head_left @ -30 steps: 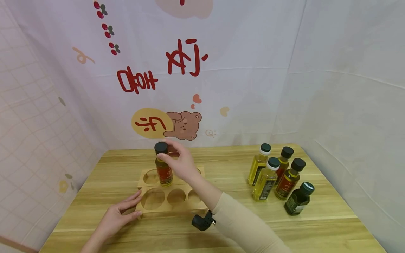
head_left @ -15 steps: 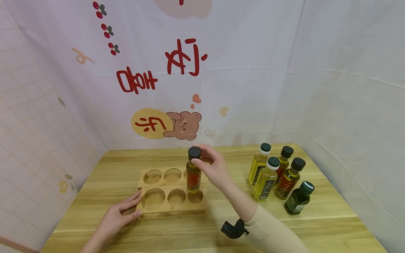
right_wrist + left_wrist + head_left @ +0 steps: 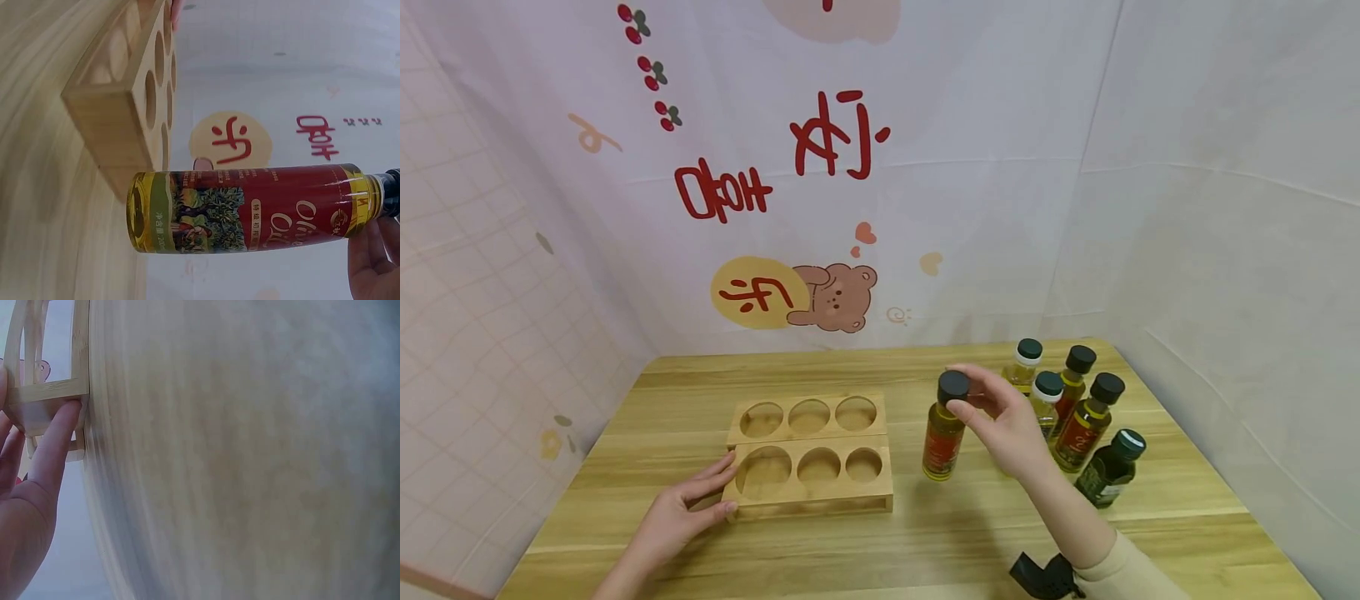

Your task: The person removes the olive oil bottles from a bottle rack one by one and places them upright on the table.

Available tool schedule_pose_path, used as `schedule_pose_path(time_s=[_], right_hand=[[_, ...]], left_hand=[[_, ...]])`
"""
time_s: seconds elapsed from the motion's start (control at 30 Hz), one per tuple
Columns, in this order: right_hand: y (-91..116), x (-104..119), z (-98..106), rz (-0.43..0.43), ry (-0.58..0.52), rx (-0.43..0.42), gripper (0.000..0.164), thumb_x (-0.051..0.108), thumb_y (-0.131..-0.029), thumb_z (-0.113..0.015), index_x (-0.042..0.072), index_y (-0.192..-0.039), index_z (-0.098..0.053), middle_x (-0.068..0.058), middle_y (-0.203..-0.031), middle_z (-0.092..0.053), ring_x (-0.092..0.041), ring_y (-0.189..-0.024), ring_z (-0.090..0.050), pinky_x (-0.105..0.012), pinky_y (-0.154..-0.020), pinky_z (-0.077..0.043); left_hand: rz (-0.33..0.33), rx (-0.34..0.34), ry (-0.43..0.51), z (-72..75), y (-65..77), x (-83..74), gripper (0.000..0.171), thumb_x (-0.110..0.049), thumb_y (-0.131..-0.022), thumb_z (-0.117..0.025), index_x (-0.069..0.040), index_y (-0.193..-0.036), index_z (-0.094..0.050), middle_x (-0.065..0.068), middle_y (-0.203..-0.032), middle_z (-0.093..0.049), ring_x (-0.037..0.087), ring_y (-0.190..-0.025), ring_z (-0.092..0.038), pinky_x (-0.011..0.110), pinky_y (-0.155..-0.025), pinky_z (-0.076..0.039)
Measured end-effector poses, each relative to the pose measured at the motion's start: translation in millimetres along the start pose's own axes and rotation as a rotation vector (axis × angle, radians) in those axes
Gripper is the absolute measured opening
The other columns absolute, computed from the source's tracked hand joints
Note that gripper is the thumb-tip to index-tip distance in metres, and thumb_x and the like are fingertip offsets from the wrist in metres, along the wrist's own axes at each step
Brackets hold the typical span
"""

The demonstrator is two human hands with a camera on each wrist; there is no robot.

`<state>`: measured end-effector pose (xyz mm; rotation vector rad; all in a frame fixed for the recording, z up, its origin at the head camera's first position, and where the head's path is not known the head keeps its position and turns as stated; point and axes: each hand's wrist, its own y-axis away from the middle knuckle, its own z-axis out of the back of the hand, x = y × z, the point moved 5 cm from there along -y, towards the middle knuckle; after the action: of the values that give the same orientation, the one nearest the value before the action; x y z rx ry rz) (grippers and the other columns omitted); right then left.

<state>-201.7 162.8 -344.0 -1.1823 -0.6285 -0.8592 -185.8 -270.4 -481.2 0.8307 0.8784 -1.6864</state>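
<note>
My right hand [image 3: 1011, 425] pinches a small olive oil bottle [image 3: 942, 442] by its black cap. The bottle hangs upright, right of the wooden rack [image 3: 808, 439]; its red olive oil label [image 3: 269, 215] faces the right wrist camera. The rack is a two-step holder with three round holes in each row, all unfilled. At its left end, my left hand [image 3: 681, 508] holds the front step between thumb and fingers. In the left wrist view the thumb [image 3: 59, 434] lies against the rack's end, and the other fingers are partly cut off.
Several oil bottles stand at the right: two with red labels, one of them a black-capped bottle [image 3: 1078, 433], yellow ones with a green cap [image 3: 1048, 385], and a short dark bottle [image 3: 1105, 471]. Printed white cloth [image 3: 985, 208] hangs behind the wooden table [image 3: 820, 567].
My right hand has carried the olive oil bottle rightward, from over the rack's back row to the space between rack and other bottles. The left hand and the rack have stayed put.
</note>
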Motion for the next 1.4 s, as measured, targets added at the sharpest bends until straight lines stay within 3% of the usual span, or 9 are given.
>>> schedule_pose_path(time_s=[0.17,0.4,0.83,1.07,1.4], right_hand=[[17,-5,26,-0.011,0.061,-0.041,0.041,-0.004,-0.088,-0.071,0.004,-0.128,-0.064,-0.005,-0.108,-0.068,-0.01,-0.095,-0.064,-0.02,-0.081,-0.052],[40,-15,58,-0.103,0.145,-0.103,0.041,-0.002,-0.089,-0.071,0.004,-0.129,-0.062,0.007,-0.108,-0.066,-0.006,-0.094,-0.064,-0.018,-0.078,-0.052],[67,-27,97,-0.158,0.203,-0.194,0.041,-0.004,-0.091,-0.068,-0.001,-0.131,-0.059,0.014,-0.114,-0.064,-0.003,-0.097,-0.063,-0.014,-0.08,-0.05],[74,-31,107,-0.201,0.271,-0.221,0.041,0.002,-0.092,-0.069,0.0,-0.132,-0.059,0.017,-0.11,-0.063,0.001,-0.096,-0.062,-0.012,-0.08,-0.049],[79,-38,105,-0.231,0.281,-0.216,0.041,0.004,-0.093,-0.07,0.001,-0.132,-0.059,0.019,-0.108,-0.064,0.003,-0.094,-0.062,-0.012,-0.078,-0.049]], left_hand=[[0.0,-0.001,-0.001,-0.1,0.3,-0.6,0.055,-0.019,-0.084,-0.08,-0.006,-0.134,-0.062,0.01,-0.148,-0.046,-0.002,-0.116,-0.053,0.011,-0.091,-0.039],[0.008,-0.002,0.01,-0.6,0.2,-2.5,0.055,-0.018,-0.084,-0.08,-0.005,-0.134,-0.062,0.011,-0.148,-0.045,-0.003,-0.116,-0.052,0.012,-0.09,-0.041],[0.022,-0.004,0.014,0.1,-0.6,0.6,0.057,-0.022,-0.083,-0.081,-0.006,-0.134,-0.062,0.01,-0.149,-0.045,-0.003,-0.116,-0.052,0.012,-0.091,-0.041],[-0.007,-0.011,-0.016,0.5,0.7,-2.7,0.055,-0.02,-0.084,-0.081,-0.006,-0.134,-0.063,0.01,-0.148,-0.047,-0.003,-0.118,-0.051,0.008,-0.091,-0.036],[0.014,-0.003,-0.002,0.1,0.9,-5.0,0.055,-0.019,-0.084,-0.08,-0.005,-0.134,-0.062,0.011,-0.148,-0.046,-0.004,-0.116,-0.052,0.009,-0.091,-0.037]])
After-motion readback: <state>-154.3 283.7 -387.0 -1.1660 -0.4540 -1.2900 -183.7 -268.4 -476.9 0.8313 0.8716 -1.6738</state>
